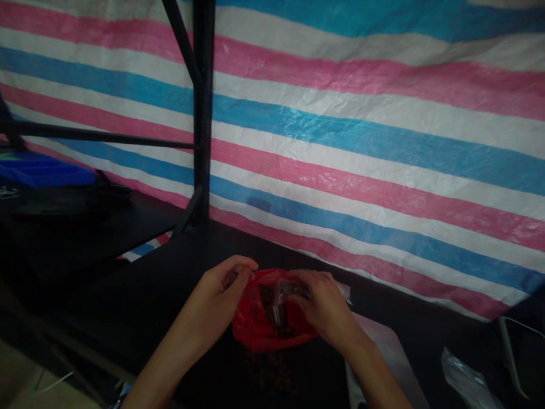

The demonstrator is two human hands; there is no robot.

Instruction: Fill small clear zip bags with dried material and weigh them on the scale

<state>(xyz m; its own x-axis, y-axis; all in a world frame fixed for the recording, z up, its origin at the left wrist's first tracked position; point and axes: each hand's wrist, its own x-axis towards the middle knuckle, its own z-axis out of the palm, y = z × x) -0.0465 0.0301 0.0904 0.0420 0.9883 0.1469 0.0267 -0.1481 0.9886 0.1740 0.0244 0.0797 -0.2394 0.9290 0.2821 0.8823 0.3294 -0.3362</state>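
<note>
An open red plastic bag [251,324] lies on the black table between my hands, with small dark brown bits inside. My left hand [223,289] pinches the bag's left rim between thumb and fingers. Over the bag's right side, my right hand [326,301] is closed on a clear plastic piece [280,312] that reaches down into the opening. Whether that piece is a small bag or a scoop I cannot tell. More brown bits [272,369] are scattered on the table in front of the red bag.
A flat silver device [387,346] lies beside my right forearm. Farther right are a clear plastic bag [468,378] and a phone-like object [522,352]. A black metal post [203,113] rises behind, before a striped plastic sheet [361,147]. At left, a blue tray [46,170] sits on a shelf.
</note>
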